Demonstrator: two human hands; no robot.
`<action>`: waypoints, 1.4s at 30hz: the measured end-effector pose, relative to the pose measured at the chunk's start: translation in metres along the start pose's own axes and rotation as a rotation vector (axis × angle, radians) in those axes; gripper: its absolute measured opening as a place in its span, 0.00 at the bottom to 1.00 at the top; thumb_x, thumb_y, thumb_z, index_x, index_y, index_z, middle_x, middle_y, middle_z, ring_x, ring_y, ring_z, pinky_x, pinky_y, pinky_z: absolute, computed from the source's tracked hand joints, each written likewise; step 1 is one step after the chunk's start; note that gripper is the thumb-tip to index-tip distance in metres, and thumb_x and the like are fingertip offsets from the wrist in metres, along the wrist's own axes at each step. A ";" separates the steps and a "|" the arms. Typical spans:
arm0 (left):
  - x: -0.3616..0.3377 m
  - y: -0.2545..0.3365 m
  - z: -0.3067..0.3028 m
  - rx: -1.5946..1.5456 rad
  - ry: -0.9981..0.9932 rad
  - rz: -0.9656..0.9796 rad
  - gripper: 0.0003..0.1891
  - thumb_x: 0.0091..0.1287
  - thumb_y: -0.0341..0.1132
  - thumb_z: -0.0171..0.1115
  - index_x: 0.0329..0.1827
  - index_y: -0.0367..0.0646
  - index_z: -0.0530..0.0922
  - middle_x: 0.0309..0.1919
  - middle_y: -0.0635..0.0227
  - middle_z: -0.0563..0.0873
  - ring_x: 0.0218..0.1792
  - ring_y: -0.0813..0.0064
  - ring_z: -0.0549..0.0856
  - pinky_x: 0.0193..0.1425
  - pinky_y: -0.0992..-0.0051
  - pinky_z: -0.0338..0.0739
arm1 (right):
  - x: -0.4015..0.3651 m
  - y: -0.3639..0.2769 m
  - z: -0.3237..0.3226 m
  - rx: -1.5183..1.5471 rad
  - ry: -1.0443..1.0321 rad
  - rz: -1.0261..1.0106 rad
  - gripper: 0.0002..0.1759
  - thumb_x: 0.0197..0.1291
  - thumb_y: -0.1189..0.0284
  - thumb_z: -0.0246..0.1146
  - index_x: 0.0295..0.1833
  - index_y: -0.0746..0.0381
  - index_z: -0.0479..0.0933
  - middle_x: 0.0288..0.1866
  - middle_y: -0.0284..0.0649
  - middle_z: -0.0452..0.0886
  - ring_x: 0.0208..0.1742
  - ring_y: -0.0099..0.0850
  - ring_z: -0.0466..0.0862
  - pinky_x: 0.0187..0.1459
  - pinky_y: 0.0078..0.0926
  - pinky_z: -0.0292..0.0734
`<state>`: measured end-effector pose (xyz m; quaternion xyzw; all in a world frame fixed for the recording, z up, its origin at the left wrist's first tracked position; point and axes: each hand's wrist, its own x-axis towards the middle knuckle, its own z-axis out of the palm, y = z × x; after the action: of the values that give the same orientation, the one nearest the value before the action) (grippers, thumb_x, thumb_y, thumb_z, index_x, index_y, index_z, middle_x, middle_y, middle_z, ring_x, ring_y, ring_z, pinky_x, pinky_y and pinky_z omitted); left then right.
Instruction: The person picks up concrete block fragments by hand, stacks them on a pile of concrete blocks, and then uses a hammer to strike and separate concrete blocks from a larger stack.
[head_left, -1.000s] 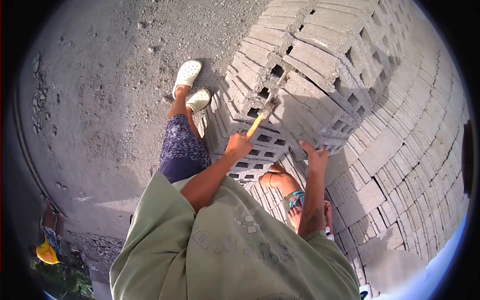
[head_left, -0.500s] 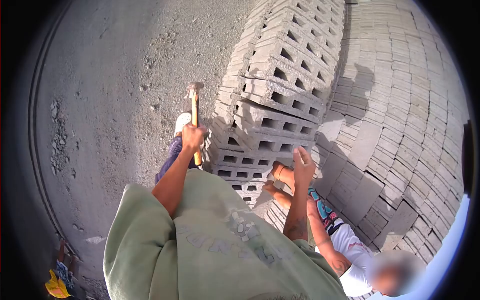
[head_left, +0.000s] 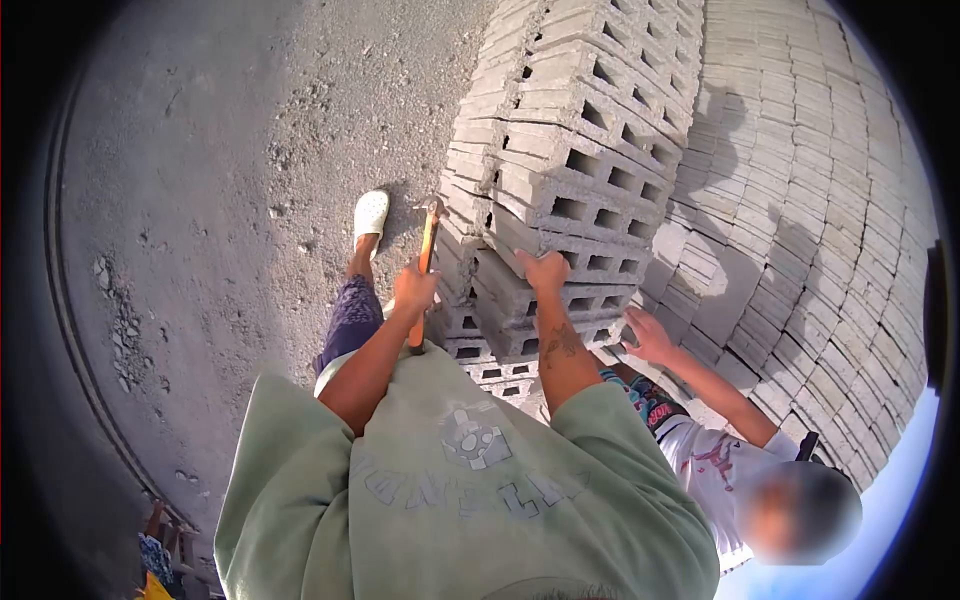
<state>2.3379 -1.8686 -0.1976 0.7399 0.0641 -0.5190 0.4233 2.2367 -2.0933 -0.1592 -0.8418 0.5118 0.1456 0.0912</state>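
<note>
My left hand (head_left: 413,290) grips the orange wooden handle of a hammer (head_left: 427,250), whose head points up against the near corner of a tall stack of grey hollow concrete blocks (head_left: 580,130). My right hand (head_left: 545,272) rests flat on the upper edge of one block in that stack, fingers closed over it. A co-worker's hand (head_left: 650,337) reaches to the stack's lower right side.
The co-worker in a white printed shirt (head_left: 715,465) crouches at lower right. A field of flat-laid blocks (head_left: 820,220) covers the ground on the right. Gravelly bare ground (head_left: 220,180) lies to the left. My foot in a white clog (head_left: 370,215) stands beside the stack.
The hammer has swung from out over the ground back to the stack's corner. My right hand moved up from the stack's base onto a block's edge. The co-worker's arm reached in.
</note>
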 end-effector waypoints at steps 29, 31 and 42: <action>-0.001 -0.048 -0.307 -0.734 0.228 0.048 0.07 0.58 0.34 0.55 0.26 0.43 0.68 0.14 0.75 0.67 0.14 0.81 0.68 0.17 0.78 0.64 | -0.180 -0.204 -0.272 0.408 -0.354 -1.517 0.24 0.47 0.63 0.66 0.48 0.65 0.76 0.39 0.43 0.80 0.49 0.38 0.77 0.52 0.41 0.67; -0.015 -0.060 -0.338 -0.531 0.337 -0.040 0.07 0.58 0.34 0.55 0.26 0.43 0.68 0.14 0.74 0.68 0.14 0.80 0.69 0.17 0.78 0.64 | -0.169 -0.204 -0.274 0.476 -0.361 -1.420 0.25 0.47 0.62 0.66 0.49 0.66 0.75 0.39 0.43 0.81 0.47 0.39 0.78 0.50 0.40 0.69; 0.059 -0.016 -0.456 0.413 0.025 -0.213 0.07 0.58 0.33 0.56 0.29 0.40 0.70 0.15 0.72 0.70 0.15 0.78 0.71 0.18 0.76 0.66 | -0.065 -0.170 -0.027 0.266 -0.590 -0.147 0.20 0.42 0.58 0.64 0.38 0.62 0.82 0.37 0.46 0.83 0.40 0.46 0.82 0.40 0.43 0.76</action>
<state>2.6817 -1.5632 -0.2081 0.8062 0.0396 -0.5537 0.2048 2.3640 -1.9694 -0.1107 -0.7789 0.4156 0.3079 0.3546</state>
